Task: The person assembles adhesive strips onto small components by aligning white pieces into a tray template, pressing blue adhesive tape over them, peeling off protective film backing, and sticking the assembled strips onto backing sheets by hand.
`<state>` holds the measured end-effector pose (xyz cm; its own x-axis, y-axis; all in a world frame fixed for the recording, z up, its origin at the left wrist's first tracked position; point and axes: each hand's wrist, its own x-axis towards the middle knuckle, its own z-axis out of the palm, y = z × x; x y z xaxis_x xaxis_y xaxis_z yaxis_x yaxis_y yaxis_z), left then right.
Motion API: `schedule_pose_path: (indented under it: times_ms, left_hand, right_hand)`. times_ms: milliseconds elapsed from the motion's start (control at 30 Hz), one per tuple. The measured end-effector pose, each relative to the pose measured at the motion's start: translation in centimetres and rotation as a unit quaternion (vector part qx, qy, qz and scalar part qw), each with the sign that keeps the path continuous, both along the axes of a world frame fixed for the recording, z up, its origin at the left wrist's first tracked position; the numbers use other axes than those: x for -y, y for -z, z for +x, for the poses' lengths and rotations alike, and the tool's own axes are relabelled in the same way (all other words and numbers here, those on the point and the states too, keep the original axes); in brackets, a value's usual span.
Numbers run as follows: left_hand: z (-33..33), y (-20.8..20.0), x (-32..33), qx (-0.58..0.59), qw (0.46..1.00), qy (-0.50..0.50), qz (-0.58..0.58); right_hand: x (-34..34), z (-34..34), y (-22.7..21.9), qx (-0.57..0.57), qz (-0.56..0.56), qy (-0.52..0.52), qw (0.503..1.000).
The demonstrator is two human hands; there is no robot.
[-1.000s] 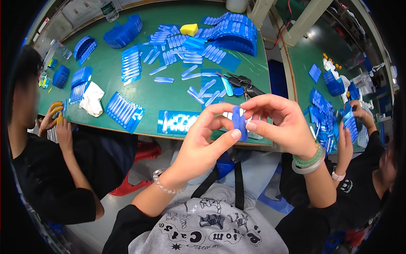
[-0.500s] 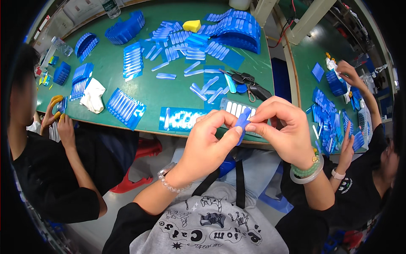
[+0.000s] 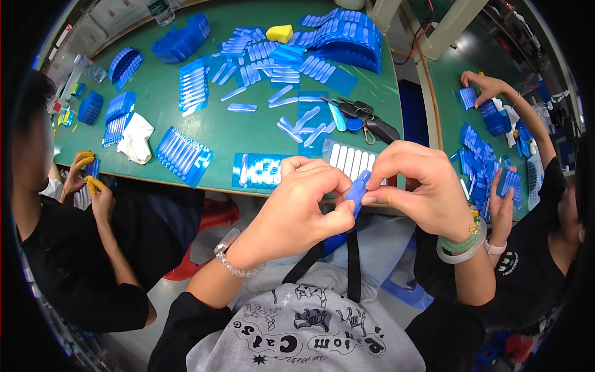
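Note:
My left hand (image 3: 307, 201) is closed around a small blue strip (image 3: 357, 191), held upright just past the table's near edge. Thumb and fingertips of my right hand (image 3: 424, 189) pinch the strip's right side near its upper end. Behind the strip, partly covered by my hands, lies a sheet with a row of white elongated strips (image 3: 353, 160). A blue sheet carrying glossy strips (image 3: 259, 170) lies left of it, its right end hidden by my left hand. Several loose blue strips (image 3: 283, 103) are scattered farther back on the table.
A key bunch (image 3: 370, 123) rests behind my right hand. Piled blue strip sheets (image 3: 350, 40), a yellow lump (image 3: 280, 33) and a crumpled white cloth (image 3: 135, 139) occupy the green table (image 3: 161, 111). One co-worker sits at left, another at right, both handling blue pieces.
My hands have shifted slightly, and the blue strip now stands more upright in them. At right, the co-worker's raised hand moved left onto a blue sheet; their other hand now holds a blue piece.

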<state>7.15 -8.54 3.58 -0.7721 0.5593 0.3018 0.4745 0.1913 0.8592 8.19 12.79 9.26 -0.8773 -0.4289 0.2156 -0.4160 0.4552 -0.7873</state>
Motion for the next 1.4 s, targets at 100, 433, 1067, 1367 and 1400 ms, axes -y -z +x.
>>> schedule_pose_path:
  times_ms: [100,433,1067,1367,1400]
  left_hand:
    - [-0.1,0.1,0.2,0.095,0.995,0.026,0.022]
    - [-0.8,-0.7,0.0,0.116,0.992,0.022,0.033]
    - [-1.0,-0.9,0.6,0.256,0.966,0.003,0.023]
    - [-2.0,0.1,2.2,0.166,0.980,-0.105,0.043]
    - [-2.3,0.7,2.2,0.130,0.981,-0.139,0.044]
  right_hand:
    - [0.1,0.0,0.2,-0.013,0.004,-0.007,1.000]
    - [0.2,-0.2,-1.2,-0.222,0.213,-0.056,0.950]
    - [1.1,-0.5,-0.7,-0.296,0.274,-0.123,0.907]
    - [-2.3,0.6,0.7,-0.001,0.086,0.090,0.992]
    - [-3.5,0.6,1.0,-0.016,0.139,0.105,0.985]
